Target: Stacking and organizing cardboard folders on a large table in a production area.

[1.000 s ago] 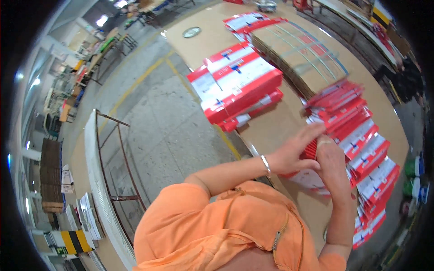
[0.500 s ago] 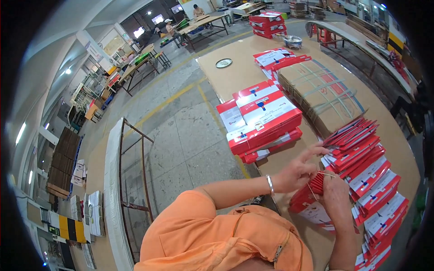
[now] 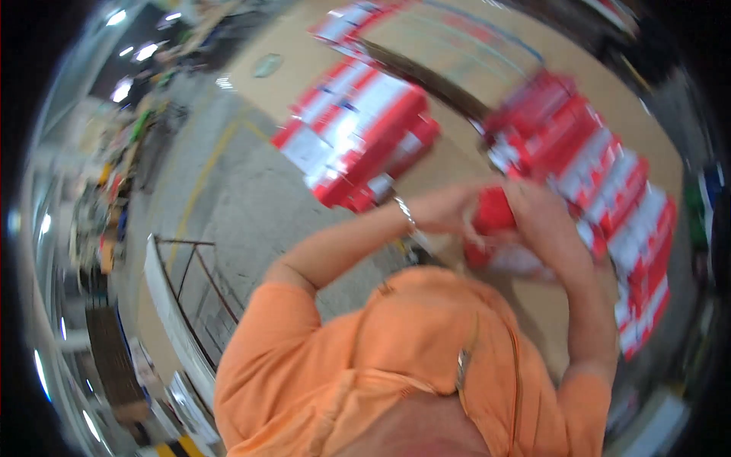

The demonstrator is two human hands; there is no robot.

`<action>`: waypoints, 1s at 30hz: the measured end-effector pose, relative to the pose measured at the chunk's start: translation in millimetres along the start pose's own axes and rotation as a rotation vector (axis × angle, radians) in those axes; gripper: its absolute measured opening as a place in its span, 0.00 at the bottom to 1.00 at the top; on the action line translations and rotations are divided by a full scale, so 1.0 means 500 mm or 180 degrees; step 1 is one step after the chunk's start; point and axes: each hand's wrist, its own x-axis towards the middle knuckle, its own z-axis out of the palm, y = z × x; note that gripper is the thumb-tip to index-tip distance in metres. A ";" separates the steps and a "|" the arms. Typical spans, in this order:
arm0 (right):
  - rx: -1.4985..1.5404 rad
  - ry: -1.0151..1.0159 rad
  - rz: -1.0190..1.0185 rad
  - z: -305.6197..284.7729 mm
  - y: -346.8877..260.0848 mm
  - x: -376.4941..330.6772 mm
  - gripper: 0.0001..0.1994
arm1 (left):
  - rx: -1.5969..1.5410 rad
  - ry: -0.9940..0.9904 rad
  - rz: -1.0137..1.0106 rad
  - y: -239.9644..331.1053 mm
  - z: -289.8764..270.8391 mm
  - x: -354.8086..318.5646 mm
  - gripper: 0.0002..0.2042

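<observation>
Viewed remotely, I record the following. The largest item is the tan bench (image 3: 537, 308), which carries all the goods noted here. At its far side lies a strapped cardboard bundle (image 3: 457, 57); I judge the straps serve to keep it flat and square. On the right, a leaning row of red-and-white cartons (image 3: 601, 183) overlaps piece on piece, probably so that each lies within easy reach. On the left, near the bench edge, I note a squarer stack of red-and-white cartons (image 3: 358, 129), apparently piled for stability.

The item in hand, a red bundle (image 3: 496, 210), is at the near part of the bench, between the stack and the row. The left hand (image 3: 451, 210) and the right hand (image 3: 539, 217) have their grip closed on it from opposite sides, presumably to press it together; blur hides the exact finger contact. Farther off lies a small round dish (image 3: 266, 65). The smallest item I log is a silver bracelet (image 3: 405, 213) on the left wrist. Labels: white panels with blue marks on the stack; no lettering is legible.
</observation>
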 end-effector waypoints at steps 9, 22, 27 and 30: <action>-0.0504 0.0362 0.0515 -0.027 0.072 -0.098 0.23 | 0.0514 0.0956 0.0927 -0.080 0.016 0.024 0.24; 0.2114 0.1832 0.1677 0.172 0.042 -0.184 0.43 | -0.0290 0.0697 0.0228 -0.112 0.076 0.018 0.53; 0.1611 0.1303 0.1353 0.184 0.026 -0.146 0.49 | -0.1416 0.1305 -0.0245 -0.128 0.107 0.072 0.34; 0.1363 0.1196 0.1404 0.152 0.045 -0.100 0.47 | -0.1762 0.2616 0.0001 -0.137 0.105 0.109 0.14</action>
